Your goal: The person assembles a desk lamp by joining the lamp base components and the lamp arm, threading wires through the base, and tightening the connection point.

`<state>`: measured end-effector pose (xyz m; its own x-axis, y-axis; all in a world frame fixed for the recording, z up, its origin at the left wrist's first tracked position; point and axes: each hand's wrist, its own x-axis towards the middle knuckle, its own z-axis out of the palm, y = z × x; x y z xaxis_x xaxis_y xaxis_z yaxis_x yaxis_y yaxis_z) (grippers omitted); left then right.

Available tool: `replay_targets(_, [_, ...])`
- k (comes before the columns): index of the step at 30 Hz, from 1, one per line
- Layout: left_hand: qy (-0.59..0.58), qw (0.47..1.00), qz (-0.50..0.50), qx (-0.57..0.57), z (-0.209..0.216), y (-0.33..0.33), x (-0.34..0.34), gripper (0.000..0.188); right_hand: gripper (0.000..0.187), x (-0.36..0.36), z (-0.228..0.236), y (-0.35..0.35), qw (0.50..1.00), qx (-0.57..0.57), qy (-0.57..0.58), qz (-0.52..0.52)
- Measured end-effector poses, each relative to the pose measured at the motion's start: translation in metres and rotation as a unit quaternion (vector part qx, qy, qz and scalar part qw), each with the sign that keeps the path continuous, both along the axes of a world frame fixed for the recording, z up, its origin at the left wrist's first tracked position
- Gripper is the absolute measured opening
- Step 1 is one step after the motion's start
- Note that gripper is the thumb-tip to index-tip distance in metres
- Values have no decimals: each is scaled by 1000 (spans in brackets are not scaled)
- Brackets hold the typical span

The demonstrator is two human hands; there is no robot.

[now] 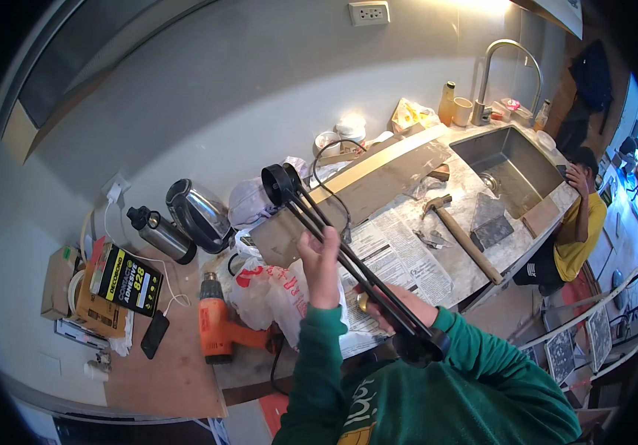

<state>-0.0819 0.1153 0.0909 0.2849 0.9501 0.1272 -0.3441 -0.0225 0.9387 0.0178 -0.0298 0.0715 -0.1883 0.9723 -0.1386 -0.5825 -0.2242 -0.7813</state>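
A long black piece made of parallel rods (363, 274), with round cup-like ends, slants across the middle in front of me. Its far end points up and to the left, while the near end is close to my chest. My left hand (322, 259) is closed on the rods around their middle, thumb up. Lower down, my right hand (406, 305) is closed round the same piece nearer its lower end. A small brass-coloured round thing (363, 302) shows by the right fingers; whether it belongs to the piece I cannot tell. Newspaper sheets (400, 256) lie beneath.
Right of the newspaper lie a hammer (464, 241) and a grey slab (489, 221); beyond is a sink (508, 159). On the left are an orange heat gun (219, 322), a plastic bag (263, 293), a kettle (199, 215) and a phone (155, 335). A person (582, 215) crouches beside the counter.
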Motion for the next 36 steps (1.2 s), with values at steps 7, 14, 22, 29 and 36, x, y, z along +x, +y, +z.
replay_targets(7, [-259,924,-253,-120,16,22,-7,56,51,-45,2,-8,973,-31,217,66])
replay_targets(14, [-105,935,-304,-149,28,30,-20,39,36,-39,-8,-7,999,-5,-49,-19])
replay_targets(22, [63,922,-356,-136,40,-7,-18,36,25,58,86,105,572,280,-678,-367])
replay_targets(29, [114,928,-344,-88,28,-22,-18,33,21,68,103,136,434,154,-882,-97])
replay_targets(36, [38,920,-366,-133,18,-29,-26,50,18,67,84,127,482,172,-851,-113])
